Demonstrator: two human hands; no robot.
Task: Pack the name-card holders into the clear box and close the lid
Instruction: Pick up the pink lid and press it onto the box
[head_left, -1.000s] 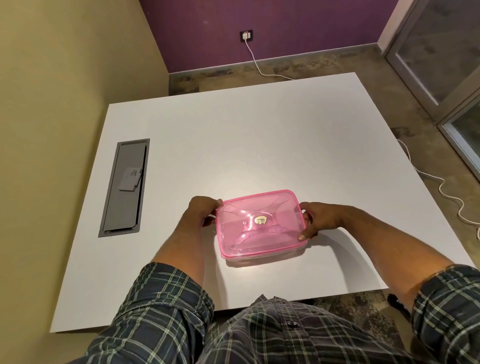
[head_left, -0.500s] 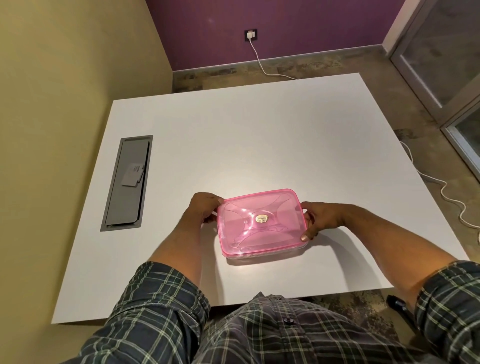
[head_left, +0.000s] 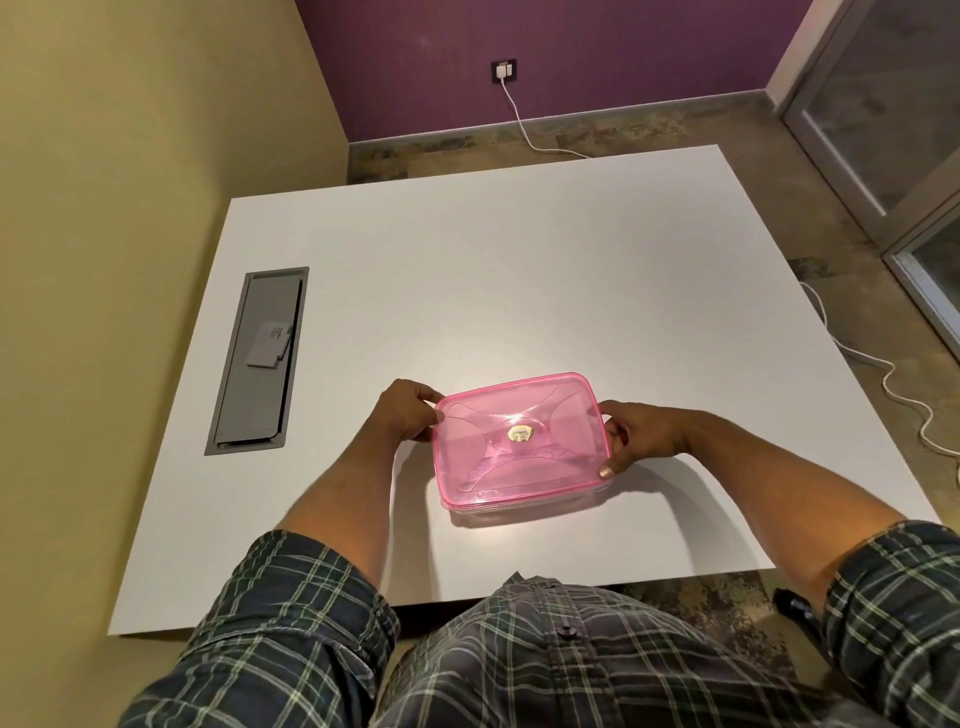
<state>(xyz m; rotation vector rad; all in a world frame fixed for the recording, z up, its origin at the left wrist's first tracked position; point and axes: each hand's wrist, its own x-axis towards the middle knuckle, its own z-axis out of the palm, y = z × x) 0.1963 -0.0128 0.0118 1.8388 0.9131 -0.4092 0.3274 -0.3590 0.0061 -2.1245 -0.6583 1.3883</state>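
Now my left hand (head_left: 402, 415) grips the left end of the box (head_left: 524, 501) and my right hand (head_left: 636, 436) grips its right end, fingers curled over the pink lid (head_left: 519, 441); it sits near my edge of the white table (head_left: 519, 270).

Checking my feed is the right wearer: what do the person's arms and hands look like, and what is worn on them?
Both forearms are bare, with plaid sleeves rolled up near the elbows: dark grey-blue check crossed by pale green and white lines, matching the buttoned shirt. The left hand and right hand are bare too: no gloves, and no rings, watch or bracelets show.
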